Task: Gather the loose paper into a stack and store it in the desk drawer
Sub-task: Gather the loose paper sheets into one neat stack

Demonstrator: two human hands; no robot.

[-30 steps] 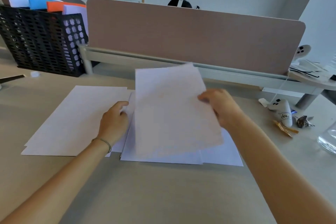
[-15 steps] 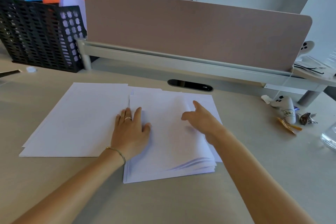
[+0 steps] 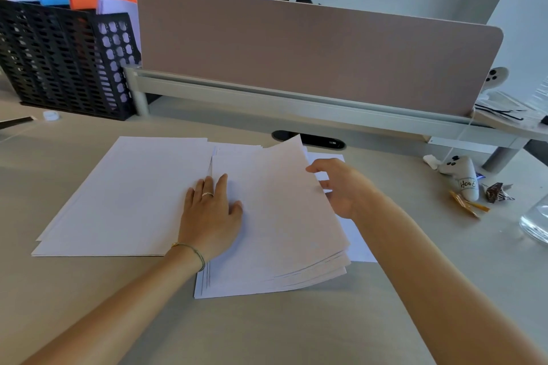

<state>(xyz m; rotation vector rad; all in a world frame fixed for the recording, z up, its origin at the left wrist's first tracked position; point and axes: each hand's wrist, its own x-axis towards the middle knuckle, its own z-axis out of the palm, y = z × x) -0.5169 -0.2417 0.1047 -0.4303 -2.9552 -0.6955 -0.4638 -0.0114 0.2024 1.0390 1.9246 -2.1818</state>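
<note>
Two piles of white paper lie on the beige desk. The left pile lies flat and untouched. My left hand presses flat, fingers apart, on the left side of the middle stack. My right hand grips that stack's right edge and lifts several sheets, so that they curl up at the far corner. One more sheet lies under them and sticks out to the right. No drawer is in view.
A black mesh file holder with coloured folders stands at the back left. A pink partition closes the far edge, with a cable slot before it. A white toy, sweet wrappers and a glass sit at the right.
A second ago my right hand held one sheet up; it laid that sheet on the middle stack. My left hand went flat on the stack. My right hand now lifts the stack's right edge.
</note>
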